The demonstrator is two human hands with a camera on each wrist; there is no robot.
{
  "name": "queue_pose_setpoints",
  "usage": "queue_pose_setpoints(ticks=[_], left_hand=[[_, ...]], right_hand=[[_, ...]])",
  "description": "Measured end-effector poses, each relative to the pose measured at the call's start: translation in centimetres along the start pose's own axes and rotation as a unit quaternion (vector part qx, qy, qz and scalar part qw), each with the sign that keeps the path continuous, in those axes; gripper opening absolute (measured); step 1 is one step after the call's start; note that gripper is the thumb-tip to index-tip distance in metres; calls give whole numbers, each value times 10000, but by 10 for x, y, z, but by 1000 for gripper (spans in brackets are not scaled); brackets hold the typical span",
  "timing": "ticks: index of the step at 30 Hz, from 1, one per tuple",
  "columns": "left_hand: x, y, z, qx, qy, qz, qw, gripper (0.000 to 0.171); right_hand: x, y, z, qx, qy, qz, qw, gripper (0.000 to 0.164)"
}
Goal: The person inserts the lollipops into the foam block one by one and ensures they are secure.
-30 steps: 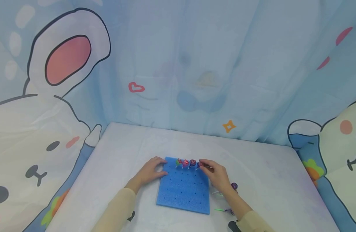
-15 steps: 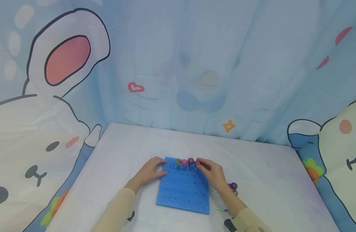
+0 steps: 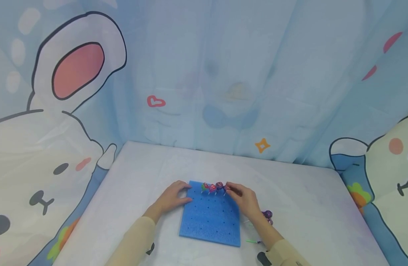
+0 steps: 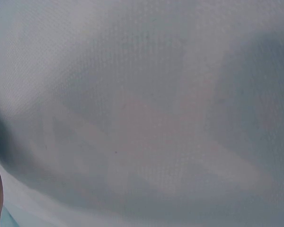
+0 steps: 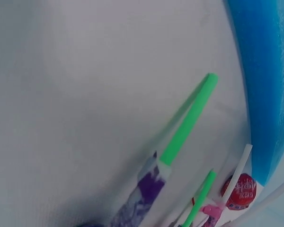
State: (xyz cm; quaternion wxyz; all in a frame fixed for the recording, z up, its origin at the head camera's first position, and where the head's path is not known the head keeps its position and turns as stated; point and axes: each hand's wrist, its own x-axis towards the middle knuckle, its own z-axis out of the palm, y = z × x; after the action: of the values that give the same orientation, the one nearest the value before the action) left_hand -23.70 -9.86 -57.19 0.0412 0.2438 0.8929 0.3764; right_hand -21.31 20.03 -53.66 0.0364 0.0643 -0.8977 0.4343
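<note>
A wrapped lollipop (image 3: 226,187) is pinched in the grip of a person's right hand (image 3: 246,199), at the right end of a row of three others (image 3: 212,188) along the far edge of a blue foam board (image 3: 212,226). The left hand (image 3: 170,197), its grip spread, touches the board's left edge. Loose lollipops (image 3: 267,214) lie right on the white-covered counter (image 3: 307,207); a pale-blue cartoon curtain (image 3: 190,55) hangs beyond.

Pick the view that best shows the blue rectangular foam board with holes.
Head: nearly the whole top of the blue foam board shows, edges partly covered by left hand and right hand. Right wrist catches only part of one side; left wrist, at most a blue sliver, top left corner, too small to confirm.
</note>
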Motion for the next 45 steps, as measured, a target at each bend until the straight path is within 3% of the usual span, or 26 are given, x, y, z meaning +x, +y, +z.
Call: queue_pose_setpoints(ticks=[9,23,45], left_hand=[[0,0,0,-7,-9,-52,10000,48],[0,1,-1,26,-64,-162,9998,48],[1,-1,1,4,-18,-83,10000,48]], right_hand=[[-2,-1,2,325,64,255,9991,31],[-8,3,-8,441,-44,132,9989,37],[-27,25,-37,113,254,525,9982,34]])
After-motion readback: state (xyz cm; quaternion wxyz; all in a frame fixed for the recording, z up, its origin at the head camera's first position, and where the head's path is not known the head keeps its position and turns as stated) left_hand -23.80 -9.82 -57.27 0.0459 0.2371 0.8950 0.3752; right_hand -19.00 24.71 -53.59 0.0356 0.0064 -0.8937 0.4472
